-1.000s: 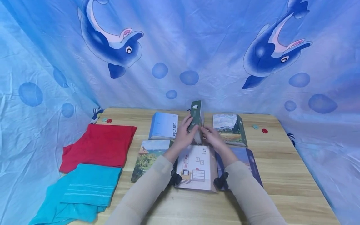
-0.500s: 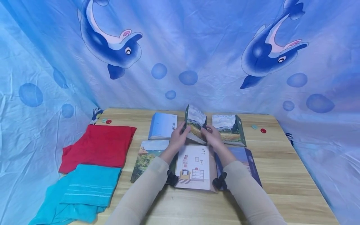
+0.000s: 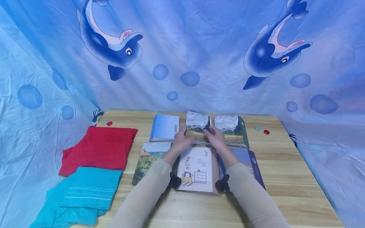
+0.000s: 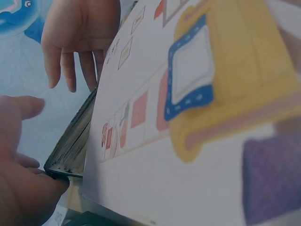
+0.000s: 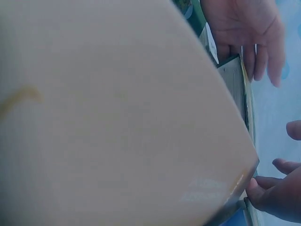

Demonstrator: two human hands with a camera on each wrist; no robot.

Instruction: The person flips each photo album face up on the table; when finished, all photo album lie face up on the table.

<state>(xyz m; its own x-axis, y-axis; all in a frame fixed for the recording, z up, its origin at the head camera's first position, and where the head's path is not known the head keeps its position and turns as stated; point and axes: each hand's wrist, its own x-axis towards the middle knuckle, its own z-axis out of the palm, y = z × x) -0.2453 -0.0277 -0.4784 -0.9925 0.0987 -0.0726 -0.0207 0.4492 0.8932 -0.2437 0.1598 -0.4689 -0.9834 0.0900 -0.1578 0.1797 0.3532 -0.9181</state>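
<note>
The thick green-and-gold paper book (image 3: 198, 122) with a painted field on top lay almost flat near the far side of the brown wood-look bench (image 3: 296, 183), between a pale blue paper book (image 3: 165, 126) and a matching painted paper book (image 3: 229, 126). The left grip (image 3: 181, 139) and right grip (image 3: 215, 138) were loose at its two sides, fingers touching but not curled round it; the wrist views were dim, so a fingertip might have been underneath. A hard sideways push could knock its neighbours crooked, and a tucked fingertip could get squashed. Folded red cloth (image 3: 98, 148) and teal cloth (image 3: 88, 190) lay leftward, with a blue dolphin curtain (image 3: 225, 72) behind.
</note>
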